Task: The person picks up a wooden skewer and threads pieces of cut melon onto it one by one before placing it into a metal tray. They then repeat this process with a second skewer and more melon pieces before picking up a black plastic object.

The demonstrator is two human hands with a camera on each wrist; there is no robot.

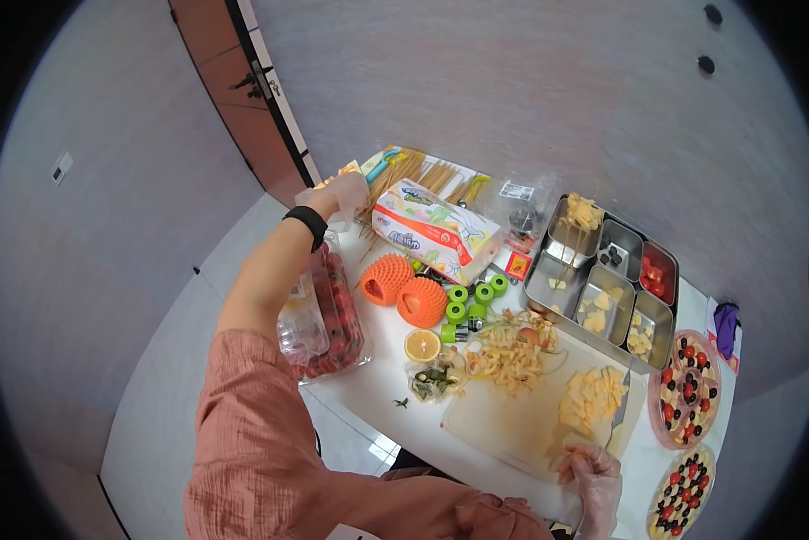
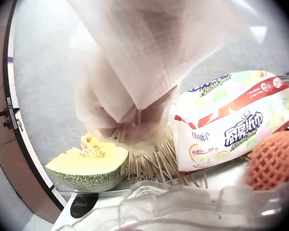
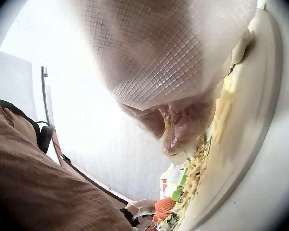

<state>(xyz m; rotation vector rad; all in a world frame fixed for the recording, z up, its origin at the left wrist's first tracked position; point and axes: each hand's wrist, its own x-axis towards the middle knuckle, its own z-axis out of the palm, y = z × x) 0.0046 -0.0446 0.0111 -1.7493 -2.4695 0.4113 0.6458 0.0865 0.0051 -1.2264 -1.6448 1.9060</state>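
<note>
My left hand (image 1: 339,196), in a clear plastic glove, reaches to the far left of the table. In the left wrist view it hangs over a bundle of wooden skewers (image 2: 151,166), beside a netted-rind melon wedge (image 2: 89,175) with seeds showing. Its fingertips are hidden behind the glove, so I cannot tell whether they grip anything. Gloved as well, my right hand (image 1: 592,468) stays at the near right edge of the cutting board (image 1: 485,418), fingers loosely curled with nothing visible in them. Sliced yellow fruit (image 1: 592,399) lies on the board, close to that hand.
A strawberry box (image 1: 337,315), foam-netted fruit (image 1: 388,279), a tissue pack (image 1: 436,229) and a halved orange (image 1: 422,346) stand left of centre. Peelings (image 1: 512,351) heap on the board. Behind it sits a compartmented metal tray (image 1: 634,360); fruit platters (image 1: 683,391) line the right.
</note>
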